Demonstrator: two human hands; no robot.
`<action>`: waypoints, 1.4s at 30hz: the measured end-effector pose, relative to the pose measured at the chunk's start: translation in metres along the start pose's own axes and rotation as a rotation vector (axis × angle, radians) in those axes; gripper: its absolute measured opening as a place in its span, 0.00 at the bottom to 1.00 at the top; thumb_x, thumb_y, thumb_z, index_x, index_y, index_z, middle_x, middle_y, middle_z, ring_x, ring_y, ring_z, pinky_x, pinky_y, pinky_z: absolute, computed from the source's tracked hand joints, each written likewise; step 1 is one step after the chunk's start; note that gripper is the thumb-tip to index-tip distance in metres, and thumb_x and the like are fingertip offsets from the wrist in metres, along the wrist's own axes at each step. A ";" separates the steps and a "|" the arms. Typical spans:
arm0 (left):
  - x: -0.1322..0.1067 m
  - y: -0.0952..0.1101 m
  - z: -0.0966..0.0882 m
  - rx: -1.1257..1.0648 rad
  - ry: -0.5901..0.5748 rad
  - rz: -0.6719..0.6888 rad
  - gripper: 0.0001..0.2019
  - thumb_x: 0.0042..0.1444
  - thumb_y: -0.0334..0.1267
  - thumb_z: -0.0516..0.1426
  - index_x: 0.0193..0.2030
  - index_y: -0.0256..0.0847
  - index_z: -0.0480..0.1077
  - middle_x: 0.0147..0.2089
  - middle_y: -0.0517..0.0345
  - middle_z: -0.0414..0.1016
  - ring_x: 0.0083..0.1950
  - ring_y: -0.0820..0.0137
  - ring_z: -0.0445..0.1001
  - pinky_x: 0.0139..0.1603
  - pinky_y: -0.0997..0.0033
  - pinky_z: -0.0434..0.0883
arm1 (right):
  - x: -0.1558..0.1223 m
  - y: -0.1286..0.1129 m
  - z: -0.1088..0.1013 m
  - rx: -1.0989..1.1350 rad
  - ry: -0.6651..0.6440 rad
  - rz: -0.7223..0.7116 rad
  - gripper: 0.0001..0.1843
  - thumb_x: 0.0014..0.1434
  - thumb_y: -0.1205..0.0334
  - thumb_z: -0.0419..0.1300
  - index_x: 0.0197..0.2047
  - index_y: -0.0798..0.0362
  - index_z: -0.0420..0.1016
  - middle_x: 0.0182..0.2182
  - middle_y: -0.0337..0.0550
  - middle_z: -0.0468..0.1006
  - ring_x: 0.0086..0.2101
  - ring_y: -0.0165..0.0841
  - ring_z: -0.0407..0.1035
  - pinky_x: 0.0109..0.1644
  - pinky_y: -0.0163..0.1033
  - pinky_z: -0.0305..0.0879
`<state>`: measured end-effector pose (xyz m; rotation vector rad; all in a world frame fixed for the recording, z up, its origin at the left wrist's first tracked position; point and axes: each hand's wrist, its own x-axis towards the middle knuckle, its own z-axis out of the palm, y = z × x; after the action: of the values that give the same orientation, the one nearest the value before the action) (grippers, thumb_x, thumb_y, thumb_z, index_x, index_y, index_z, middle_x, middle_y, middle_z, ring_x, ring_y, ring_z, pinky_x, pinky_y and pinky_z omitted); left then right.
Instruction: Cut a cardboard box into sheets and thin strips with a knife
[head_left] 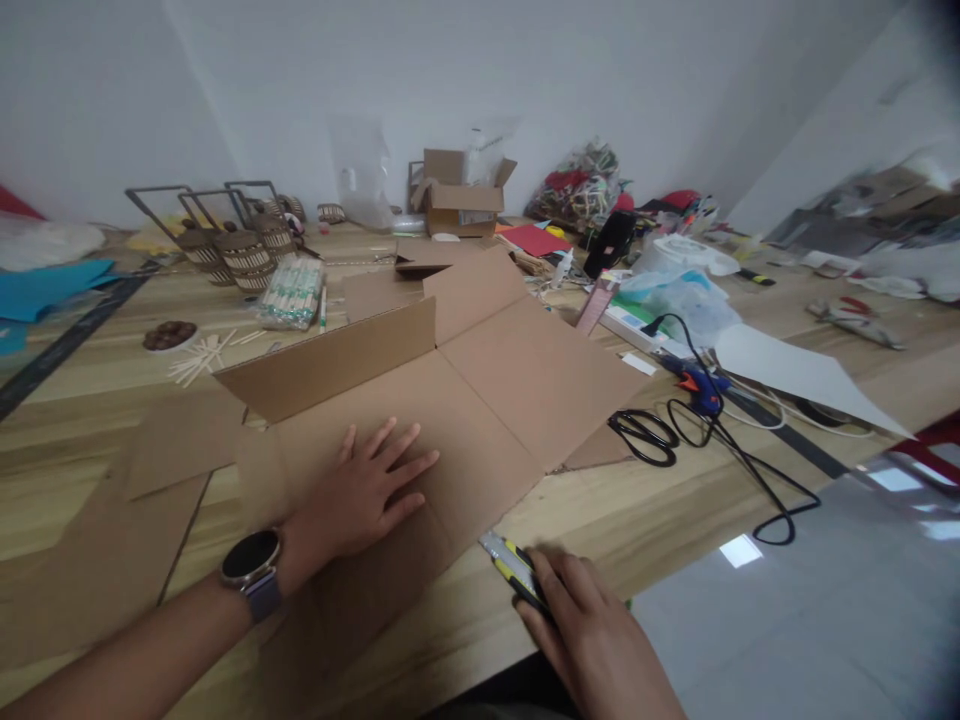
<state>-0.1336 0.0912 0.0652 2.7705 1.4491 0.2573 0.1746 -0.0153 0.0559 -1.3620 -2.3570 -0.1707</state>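
Note:
A large brown cardboard sheet (480,400), creased into panels, lies unfolded on the wooden table, with one flap (337,365) standing up along its far left side. Flat on the near part of the sheet rests my left hand (375,490), fingers spread, a watch (251,558) on its wrist. My right hand (589,620) is wrapped round a yellow and black utility knife (517,570). The knife's blade is out and points at the sheet's near edge; whether it touches the cardboard I cannot tell.
Cardboard pieces (97,550) lie at the left. Beyond the sheet are a bag of wrapped sticks (292,292), small lanterns (244,258) and an open carton (465,205). To the right, a blue glue gun (701,388) trails its black cable (645,437) near the table edge.

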 end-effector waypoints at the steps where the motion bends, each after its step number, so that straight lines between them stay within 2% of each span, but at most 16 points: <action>1: 0.000 0.001 -0.001 -0.006 -0.013 -0.005 0.24 0.70 0.55 0.46 0.70 0.62 0.58 0.75 0.54 0.55 0.74 0.46 0.52 0.67 0.25 0.49 | 0.001 -0.002 -0.002 0.002 0.005 0.000 0.21 0.73 0.51 0.43 0.55 0.51 0.71 0.41 0.50 0.81 0.39 0.39 0.79 0.40 0.39 0.79; 7: 0.003 0.002 -0.008 -0.045 -0.086 -0.032 0.26 0.69 0.58 0.44 0.71 0.60 0.58 0.76 0.53 0.52 0.75 0.43 0.48 0.64 0.19 0.49 | 0.011 -0.013 -0.006 -0.055 0.027 -0.013 0.22 0.73 0.51 0.42 0.50 0.54 0.73 0.39 0.50 0.81 0.37 0.38 0.79 0.38 0.39 0.79; 9: -0.001 -0.008 -0.010 -0.081 -0.094 -0.018 0.26 0.70 0.57 0.41 0.71 0.57 0.57 0.76 0.52 0.51 0.76 0.47 0.49 0.67 0.26 0.51 | 0.015 -0.014 -0.006 -0.071 0.034 -0.015 0.23 0.73 0.50 0.42 0.50 0.54 0.73 0.39 0.50 0.81 0.38 0.38 0.79 0.37 0.40 0.79; 12: -0.012 -0.029 -0.011 -0.122 -0.072 0.002 0.27 0.73 0.52 0.36 0.72 0.51 0.58 0.76 0.53 0.51 0.75 0.58 0.52 0.71 0.47 0.57 | 0.017 -0.013 -0.005 -0.093 0.039 -0.014 0.24 0.73 0.50 0.42 0.52 0.54 0.73 0.40 0.51 0.80 0.38 0.39 0.79 0.38 0.40 0.80; 13: -0.016 -0.035 -0.010 -0.104 -0.061 0.007 0.27 0.73 0.52 0.37 0.72 0.50 0.58 0.76 0.53 0.51 0.75 0.58 0.52 0.71 0.49 0.57 | 0.016 -0.012 -0.005 -0.102 0.037 -0.012 0.23 0.73 0.50 0.43 0.53 0.55 0.73 0.40 0.51 0.80 0.38 0.39 0.79 0.38 0.40 0.80; 15: -0.022 -0.041 -0.009 -0.036 -0.050 0.011 0.28 0.71 0.55 0.38 0.72 0.50 0.57 0.76 0.52 0.52 0.76 0.54 0.50 0.72 0.44 0.54 | 0.012 -0.012 -0.004 -0.116 0.033 -0.008 0.23 0.73 0.51 0.43 0.54 0.56 0.72 0.40 0.51 0.80 0.38 0.39 0.79 0.38 0.40 0.79; 18: -0.025 -0.039 -0.007 0.035 -0.056 -0.023 0.29 0.70 0.58 0.39 0.72 0.53 0.56 0.76 0.53 0.53 0.76 0.49 0.49 0.70 0.36 0.53 | 0.006 -0.013 -0.004 -0.112 0.027 -0.044 0.22 0.73 0.53 0.43 0.53 0.58 0.72 0.40 0.51 0.80 0.39 0.39 0.78 0.39 0.40 0.79; 22: -0.024 -0.033 -0.007 0.047 -0.043 -0.056 0.27 0.71 0.57 0.39 0.71 0.56 0.58 0.76 0.54 0.53 0.75 0.50 0.51 0.69 0.37 0.53 | 0.004 -0.018 -0.004 -0.108 0.037 -0.079 0.22 0.73 0.53 0.43 0.52 0.58 0.72 0.38 0.50 0.80 0.36 0.38 0.78 0.37 0.39 0.79; 27: -0.024 -0.034 -0.005 0.049 -0.019 -0.052 0.26 0.71 0.56 0.40 0.71 0.58 0.57 0.76 0.55 0.53 0.75 0.52 0.52 0.70 0.37 0.52 | 0.008 -0.025 -0.004 -0.070 0.064 -0.076 0.22 0.74 0.54 0.41 0.49 0.56 0.72 0.37 0.50 0.80 0.36 0.37 0.79 0.36 0.38 0.78; 31: -0.025 -0.035 -0.004 0.045 -0.018 -0.059 0.26 0.71 0.57 0.40 0.72 0.58 0.56 0.76 0.55 0.53 0.75 0.51 0.51 0.69 0.35 0.52 | 0.006 -0.033 -0.005 -0.042 0.037 -0.092 0.21 0.73 0.54 0.42 0.51 0.55 0.72 0.37 0.50 0.80 0.36 0.37 0.79 0.37 0.36 0.78; 34: -0.024 -0.034 -0.005 0.043 -0.017 -0.063 0.26 0.71 0.57 0.40 0.71 0.58 0.57 0.75 0.55 0.54 0.75 0.51 0.51 0.69 0.35 0.52 | 0.008 -0.038 -0.004 -0.044 0.052 -0.071 0.24 0.74 0.54 0.39 0.49 0.57 0.73 0.35 0.50 0.80 0.34 0.38 0.79 0.36 0.39 0.78; 39: -0.023 -0.032 -0.008 0.033 -0.025 -0.067 0.27 0.71 0.57 0.40 0.72 0.57 0.57 0.75 0.54 0.54 0.75 0.50 0.52 0.69 0.34 0.53 | 0.010 -0.041 -0.004 -0.052 0.060 -0.141 0.22 0.73 0.55 0.41 0.50 0.58 0.72 0.36 0.51 0.80 0.34 0.37 0.79 0.36 0.36 0.78; 42: -0.022 -0.031 -0.009 0.024 -0.036 -0.077 0.27 0.70 0.58 0.40 0.71 0.56 0.58 0.75 0.53 0.54 0.75 0.50 0.51 0.69 0.34 0.52 | 0.010 -0.044 -0.004 -0.050 0.046 -0.135 0.23 0.73 0.55 0.40 0.49 0.57 0.73 0.35 0.50 0.80 0.33 0.37 0.78 0.34 0.37 0.78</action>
<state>-0.1726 0.0900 0.0687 2.7154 1.5558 0.1898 0.1340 -0.0307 0.0681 -1.2081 -2.4210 -0.2984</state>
